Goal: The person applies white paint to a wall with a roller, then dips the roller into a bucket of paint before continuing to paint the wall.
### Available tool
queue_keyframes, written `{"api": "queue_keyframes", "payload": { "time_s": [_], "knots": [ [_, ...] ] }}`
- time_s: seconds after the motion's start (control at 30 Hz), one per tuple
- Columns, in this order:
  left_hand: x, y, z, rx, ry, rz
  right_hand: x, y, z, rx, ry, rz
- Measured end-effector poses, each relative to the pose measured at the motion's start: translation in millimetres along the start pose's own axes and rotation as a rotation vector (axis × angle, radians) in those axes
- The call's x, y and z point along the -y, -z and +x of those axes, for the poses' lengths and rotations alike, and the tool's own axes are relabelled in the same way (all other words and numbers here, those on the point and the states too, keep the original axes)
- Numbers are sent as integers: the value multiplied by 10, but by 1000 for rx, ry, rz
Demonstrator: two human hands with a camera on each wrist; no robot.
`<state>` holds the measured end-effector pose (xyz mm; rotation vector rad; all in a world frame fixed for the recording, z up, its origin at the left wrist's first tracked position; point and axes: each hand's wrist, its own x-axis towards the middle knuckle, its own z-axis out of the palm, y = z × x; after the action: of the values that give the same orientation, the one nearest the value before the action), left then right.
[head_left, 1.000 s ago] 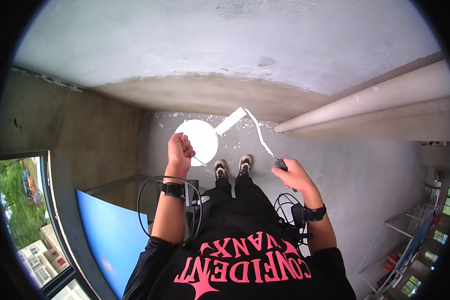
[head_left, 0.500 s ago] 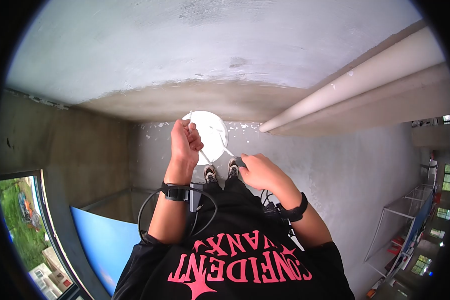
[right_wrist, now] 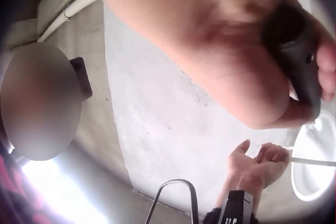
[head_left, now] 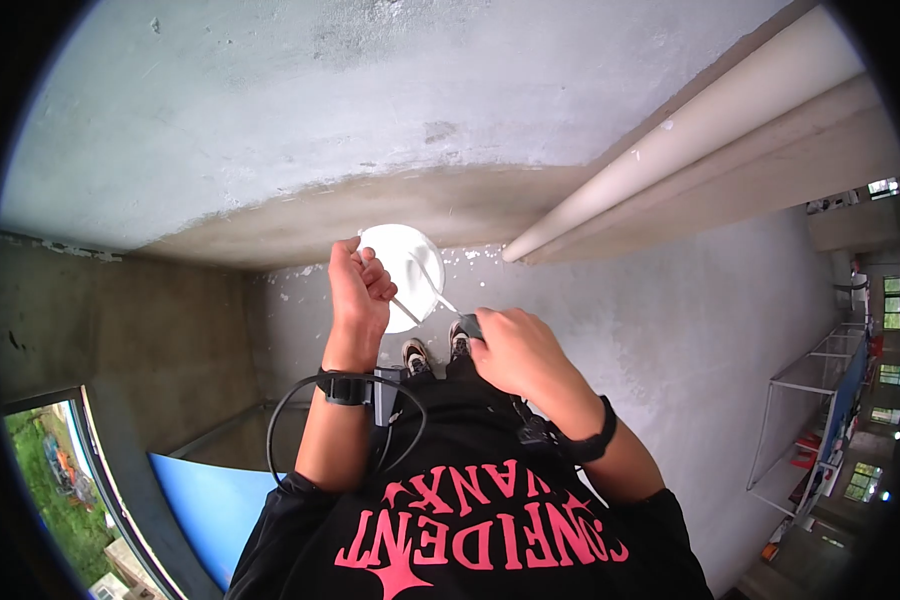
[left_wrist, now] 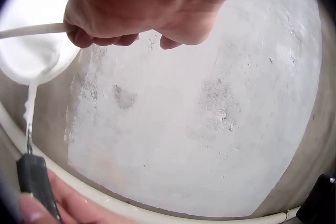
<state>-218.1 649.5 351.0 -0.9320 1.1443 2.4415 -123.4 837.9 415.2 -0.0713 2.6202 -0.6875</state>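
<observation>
My left hand [head_left: 360,298] is curled around a thin pale bar [head_left: 407,311] that crosses a round white bucket [head_left: 398,238]. In the left wrist view the same bar [left_wrist: 31,30] runs from the fist over the bucket's white interior. My right hand [head_left: 526,352] grips a dark handle [head_left: 470,325]; its white-coated shaft [head_left: 444,300] reaches into the bucket. The shaft's far end cannot be told apart from the white inside. From the right wrist, the black handle [right_wrist: 299,66] lies within the curled fingers, with the bucket [right_wrist: 315,155] beyond.
White spots dot the grey floor [head_left: 480,268] near the wall. A thick pale pipe [head_left: 660,140] slants along the wall at right. At lower left are a blue panel [head_left: 205,500] and a window [head_left: 55,480]. Shoes [head_left: 416,355] stand just below the bucket.
My right hand has moved left, closer to the bucket. The white-coated tool's end, beyond the bucket's right side a second ago, is now in the bucket. My left hand still grips the bar.
</observation>
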Motion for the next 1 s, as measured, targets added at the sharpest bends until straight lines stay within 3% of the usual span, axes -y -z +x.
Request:
{"api": "queue_keyframes", "payload": {
  "time_s": [0.23,0.4,0.47,0.63,0.8,1.0],
  "knots": [
    [-77,-116,-122,9,59,-131,-269,-2,-517,-308,26,147],
    [-150,-161,-222,46,46,-174,-248,14,-731,-418,-3,155],
    [-182,-216,-293,-21,19,-157,-220,46,-766,-456,-11,151],
    [-238,-254,-382,-26,23,-197,-182,68,-802,-597,66,272],
    [-262,-214,-377,16,21,-227,-130,87,-784,-626,93,213],
    [-302,-178,-409,-58,6,-239,-124,116,-728,-671,132,178]
  ]
}}
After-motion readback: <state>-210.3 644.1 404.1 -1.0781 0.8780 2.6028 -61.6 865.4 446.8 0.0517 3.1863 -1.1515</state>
